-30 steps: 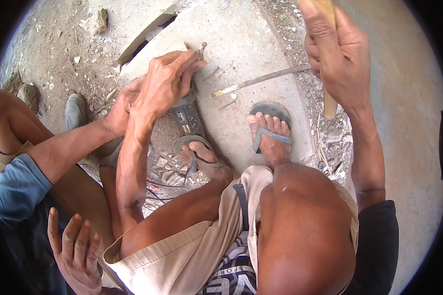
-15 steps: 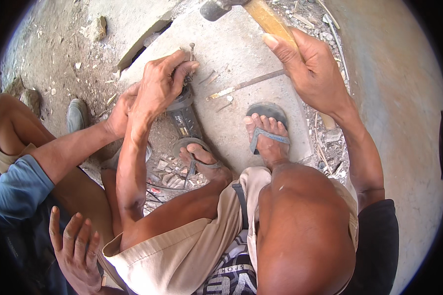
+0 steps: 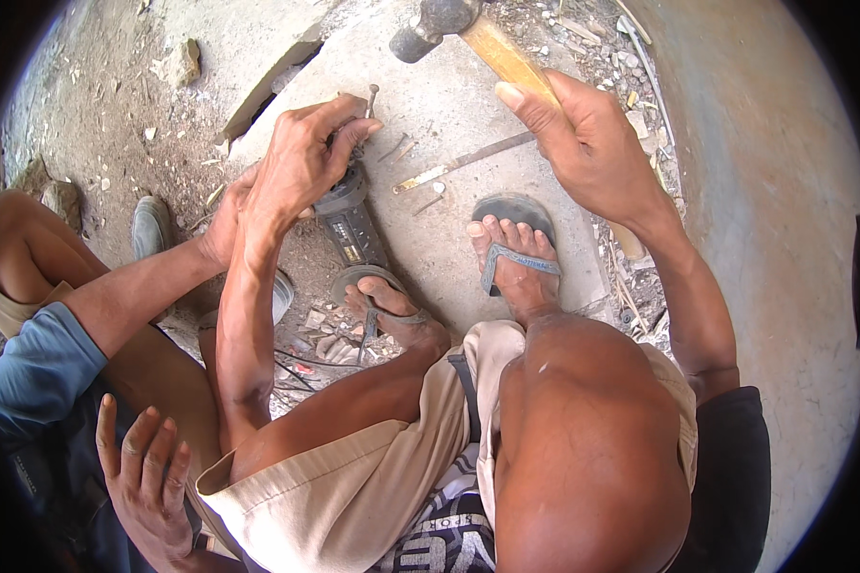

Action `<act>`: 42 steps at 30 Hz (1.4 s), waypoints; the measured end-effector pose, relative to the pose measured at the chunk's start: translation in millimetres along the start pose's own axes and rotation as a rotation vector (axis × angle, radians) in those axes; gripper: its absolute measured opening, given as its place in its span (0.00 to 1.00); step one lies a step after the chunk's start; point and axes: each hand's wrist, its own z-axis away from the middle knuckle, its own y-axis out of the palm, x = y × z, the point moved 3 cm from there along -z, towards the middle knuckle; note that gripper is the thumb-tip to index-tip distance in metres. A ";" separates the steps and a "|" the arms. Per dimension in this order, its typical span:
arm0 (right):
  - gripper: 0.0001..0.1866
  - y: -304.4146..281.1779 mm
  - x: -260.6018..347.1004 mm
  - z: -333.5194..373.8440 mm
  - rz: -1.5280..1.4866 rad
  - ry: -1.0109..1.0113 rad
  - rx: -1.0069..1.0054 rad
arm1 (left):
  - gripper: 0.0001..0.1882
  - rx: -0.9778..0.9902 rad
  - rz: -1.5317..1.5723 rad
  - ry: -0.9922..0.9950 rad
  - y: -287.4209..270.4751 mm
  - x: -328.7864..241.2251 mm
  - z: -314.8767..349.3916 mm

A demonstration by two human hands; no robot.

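My left hand (image 3: 304, 158) pinches a nail (image 3: 373, 99) between thumb and fingers, its head pointing up; its lower end is hidden. Just below that hand lies a dark angle grinder (image 3: 352, 227), its front end partly covered by my fingers. My right hand (image 3: 588, 153) wraps round the wooden handle of a hammer (image 3: 506, 55). The hammer's dark head is raised up and to the right of the nail, apart from it. A co-worker's hand (image 3: 227, 224) reaches in beside my left wrist; what it grips is hidden.
A flat metal strip (image 3: 463, 164) and small nail-like bits lie on the concrete slab (image 3: 449, 248) under my sandalled feet. The co-worker's other hand (image 3: 148, 477) is spread at lower left. Rubble, stones and a black cable (image 3: 301, 363) lie around; a wall (image 3: 774, 239) rises at right.
The hammer has come slightly down and left in view, so its whole head now shows. My left hand still pinches the nail, in nearly the same spot.
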 end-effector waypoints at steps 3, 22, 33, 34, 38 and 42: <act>0.18 6.2 -3.9 -1.0 0.037 -0.006 0.046 | 0.11 -0.023 -0.038 0.103 1.9 1.5 -0.7; 0.19 25.3 -2.4 -25.0 0.111 -0.165 0.105 | 0.09 -0.072 0.009 0.082 5.7 5.4 4.9; 0.20 15.4 -3.9 -23.0 -0.041 -0.111 -0.073 | 0.08 -0.084 0.038 0.094 7.8 4.5 2.5; 0.21 22.3 -5.3 -24.9 0.158 -0.161 0.076 | 0.08 -0.087 0.040 0.102 8.4 5.4 1.0; 0.19 2.6 13.4 -30.2 0.007 -0.119 -0.092 | 0.07 -0.089 0.019 0.105 6.8 7.9 8.3; 0.17 -31.6 24.1 -26.4 -0.456 -0.030 -0.280 | 0.07 -0.095 0.032 0.121 5.1 7.1 8.4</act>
